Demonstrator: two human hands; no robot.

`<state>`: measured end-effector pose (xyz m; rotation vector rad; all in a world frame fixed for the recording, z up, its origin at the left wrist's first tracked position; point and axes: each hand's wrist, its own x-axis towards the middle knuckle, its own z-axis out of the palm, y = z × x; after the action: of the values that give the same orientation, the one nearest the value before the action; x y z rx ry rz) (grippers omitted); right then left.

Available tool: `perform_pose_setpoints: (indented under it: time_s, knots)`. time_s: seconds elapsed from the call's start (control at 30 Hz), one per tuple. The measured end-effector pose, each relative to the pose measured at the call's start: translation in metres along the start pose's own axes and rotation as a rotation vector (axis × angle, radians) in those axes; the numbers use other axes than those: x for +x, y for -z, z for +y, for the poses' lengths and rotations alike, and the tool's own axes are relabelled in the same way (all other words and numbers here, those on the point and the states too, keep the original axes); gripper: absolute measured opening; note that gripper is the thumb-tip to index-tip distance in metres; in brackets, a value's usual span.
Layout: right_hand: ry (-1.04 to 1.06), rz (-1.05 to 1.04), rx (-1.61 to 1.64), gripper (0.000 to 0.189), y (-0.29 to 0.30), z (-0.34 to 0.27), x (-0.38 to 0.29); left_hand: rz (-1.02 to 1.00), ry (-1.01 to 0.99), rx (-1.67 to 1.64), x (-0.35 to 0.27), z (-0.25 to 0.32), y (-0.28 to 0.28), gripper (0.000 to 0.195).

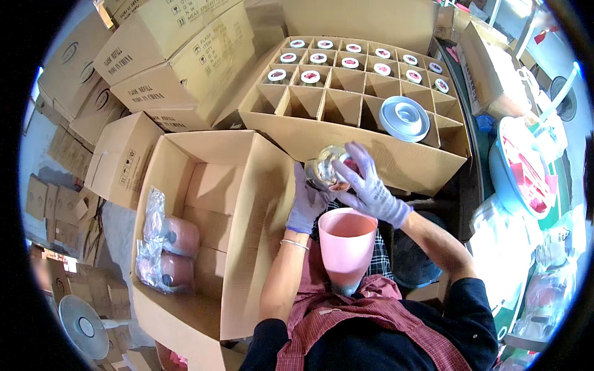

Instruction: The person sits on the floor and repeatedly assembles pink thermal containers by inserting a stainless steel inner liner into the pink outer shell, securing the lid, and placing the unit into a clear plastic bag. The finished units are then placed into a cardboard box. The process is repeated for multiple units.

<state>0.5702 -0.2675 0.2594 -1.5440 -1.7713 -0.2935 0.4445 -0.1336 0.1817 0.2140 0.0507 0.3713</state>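
My gloved left hand (307, 199) and gloved right hand (371, 185) hold a silvery glass flask refill (325, 169) between them, above my lap. The left hand supports it from the left and below; the fingers of the right hand lie over its right side, where something red shows. Just below the hands, a pink tapered plastic vessel (348, 241) stands upright on my lap. Beyond them is a divided cardboard carton (352, 134), whose rear compartments hold several items with white-rimmed round tops (310, 76). Stacked light-blue plastic rings (404, 118) rest on its front right dividers.
An open cardboard box (239, 259) at left holds plastic-wrapped pink vessels (178, 271). Closed cartons (185, 69) are stacked behind it. On the right-hand table are a blue basin (503, 171) of red and pink pieces and clear plastic bags (547, 297). A fan (83, 327) stands lower left.
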Motion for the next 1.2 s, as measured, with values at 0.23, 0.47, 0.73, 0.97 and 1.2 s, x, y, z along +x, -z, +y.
perform_pose_setpoints:
  time_s: [0.23,0.47,0.73,0.97,1.2]
  knots:
    - [-0.211,-0.241,0.665,0.025,0.028,-0.001,-0.058,0.119,-0.212,1.209,-0.013,0.016,-0.007,0.058]
    - [-0.645,-0.077,0.508,0.027,0.036,0.01,-0.092,-0.072,0.234,1.179,-0.035,0.005,0.005,0.076]
    - [-0.781,-0.121,0.634,0.029,0.02,0.014,-0.113,-0.427,0.478,2.096,-0.019,0.007,-0.024,0.07]
    - [-0.729,-0.198,0.661,0.032,0.017,0.018,-0.099,-0.548,0.839,2.514,0.0,-0.017,-0.038,0.056]
    - [-0.476,-0.052,0.312,0.025,0.07,0.05,-0.028,-0.684,0.594,2.167,-0.02,-0.001,0.012,0.051]
